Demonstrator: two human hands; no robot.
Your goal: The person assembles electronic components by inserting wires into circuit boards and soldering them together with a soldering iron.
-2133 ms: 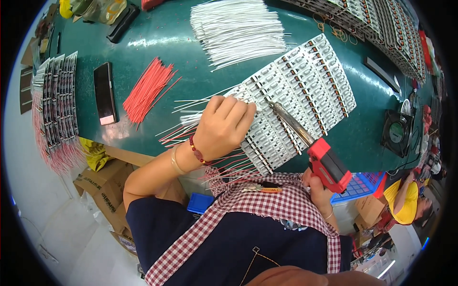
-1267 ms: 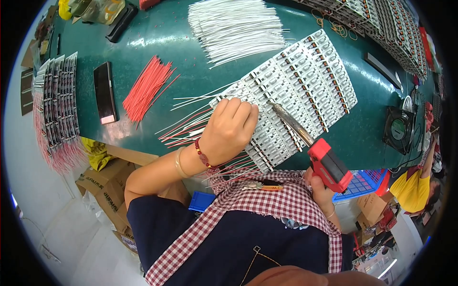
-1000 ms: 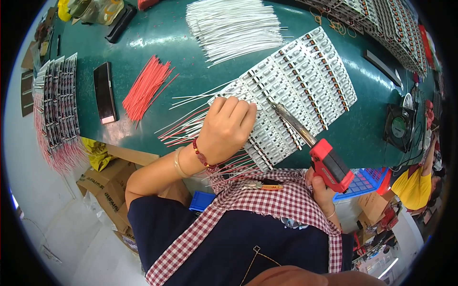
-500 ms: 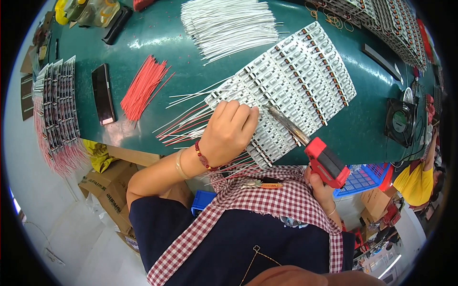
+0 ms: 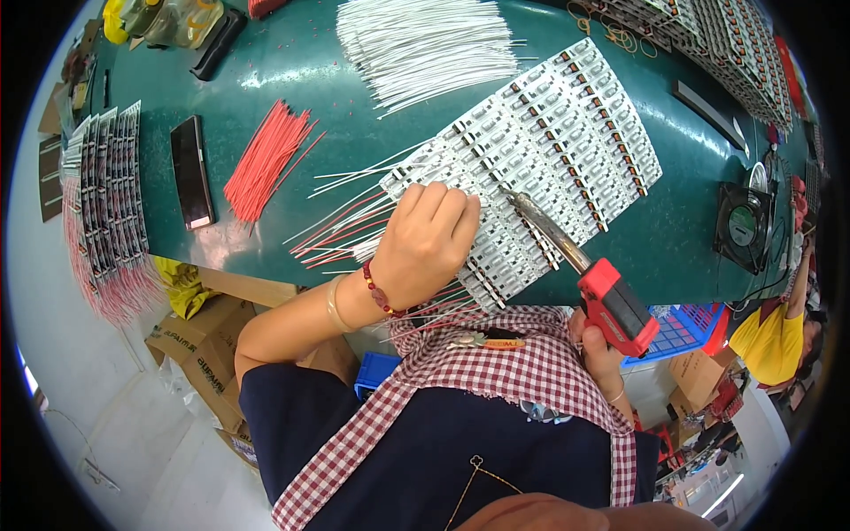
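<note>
A panel of white circuit boards point(image 5: 553, 133) lies aslant on the table, with red and white wires point(image 5: 354, 228) running out from its left edge. My left hand point(image 5: 428, 232) rests over the panel's near-left part, its fingers curled together; what they pinch is hidden beneath them. In my right hand point(image 5: 600, 354) is a red and black soldering iron point(image 5: 617, 305), gripped by its handle. The iron's metal tip points up and left, just over the boards and to the right of my left fingers. I cannot tell whether the tip touches them.
Beyond the panel lies a pile of white wires point(image 5: 425, 49); a bundle of red wires point(image 5: 268, 164) and a phone point(image 5: 191, 173) are to the left. Wired boards point(image 5: 106, 203) hang over the left edge. Right: stacked boards point(image 5: 744, 62), a small fan point(image 5: 744, 227), a blue basket point(image 5: 677, 332).
The soldering iron has shifted slightly right and toward me, its tip drawing away from my left fingers. My left hand has hardly moved.
</note>
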